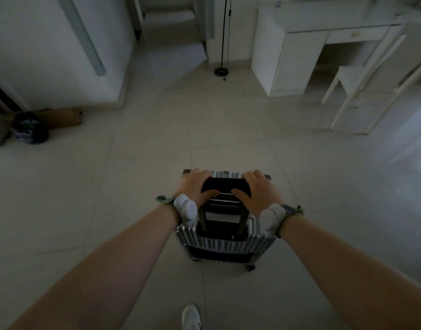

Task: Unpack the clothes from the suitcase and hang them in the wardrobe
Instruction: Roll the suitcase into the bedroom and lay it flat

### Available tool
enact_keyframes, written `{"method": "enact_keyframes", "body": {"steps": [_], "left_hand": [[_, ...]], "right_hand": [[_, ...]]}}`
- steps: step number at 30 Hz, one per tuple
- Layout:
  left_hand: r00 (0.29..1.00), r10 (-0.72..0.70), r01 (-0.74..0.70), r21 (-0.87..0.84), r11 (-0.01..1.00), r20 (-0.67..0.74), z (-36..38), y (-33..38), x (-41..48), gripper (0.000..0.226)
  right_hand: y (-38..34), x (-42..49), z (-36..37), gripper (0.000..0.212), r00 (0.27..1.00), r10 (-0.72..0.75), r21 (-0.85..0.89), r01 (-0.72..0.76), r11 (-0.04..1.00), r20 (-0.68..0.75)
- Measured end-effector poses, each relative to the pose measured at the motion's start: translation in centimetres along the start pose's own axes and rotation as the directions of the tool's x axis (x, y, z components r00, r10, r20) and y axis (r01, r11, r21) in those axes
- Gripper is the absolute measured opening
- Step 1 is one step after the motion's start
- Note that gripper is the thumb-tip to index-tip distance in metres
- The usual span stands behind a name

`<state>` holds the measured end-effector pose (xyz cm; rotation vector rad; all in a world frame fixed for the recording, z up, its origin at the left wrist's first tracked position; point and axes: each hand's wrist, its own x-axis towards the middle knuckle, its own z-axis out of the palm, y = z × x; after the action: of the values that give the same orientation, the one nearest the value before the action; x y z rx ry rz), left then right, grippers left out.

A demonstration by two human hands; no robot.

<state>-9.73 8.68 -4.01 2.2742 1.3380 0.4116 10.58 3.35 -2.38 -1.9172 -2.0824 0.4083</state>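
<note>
Grip: left hand and right hand clasp the black pull-out handle.
Case: ribbed silver suitcase, upright, directly beneath, centre frame; neither hand nearer.

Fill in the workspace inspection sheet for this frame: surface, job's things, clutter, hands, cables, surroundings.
Surface: pale tiled floor.
Job's things: ribbed suitcase upright, closed, pull handle extended; no clothes seen; tall white unit at left, possibly the wardrobe.
Clutter: dark bundle and brown roll on the floor beside that unit.
Hands: left hand and right hand both grip the pull handle.
Cables: black cord hangs along the floor lamp pole.
Surroundings: white desk, white chair, one white shoe at bottom edge.
</note>
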Motion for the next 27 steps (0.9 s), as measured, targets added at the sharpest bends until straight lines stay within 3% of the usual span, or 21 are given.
{"method": "enact_keyframes", "body": {"steps": [8,18,27], "left_hand": [[0.997,-0.069,0.068,0.031,0.997,0.017,-2.7,-4.5,3.7,0.030],[0.992,-0.128,0.130,0.103,0.986,-0.021,-5.7,-8.4,8.3,0.036],[0.969,-0.248,0.249,0.067,0.966,-0.025,-7.9,-11.3,14.1,0.038]], "right_hand": [[-2.1,6.8,1.2,0.042,1.000,0.017,-0.047,-0.016,0.999,0.012],[-3.5,15.0,2.1,0.042,0.999,-0.003,-0.015,0.004,1.000,0.041],[-2.9,23.7,2.2,0.043,0.993,-0.079,-0.010,0.080,0.997,0.082]]}}
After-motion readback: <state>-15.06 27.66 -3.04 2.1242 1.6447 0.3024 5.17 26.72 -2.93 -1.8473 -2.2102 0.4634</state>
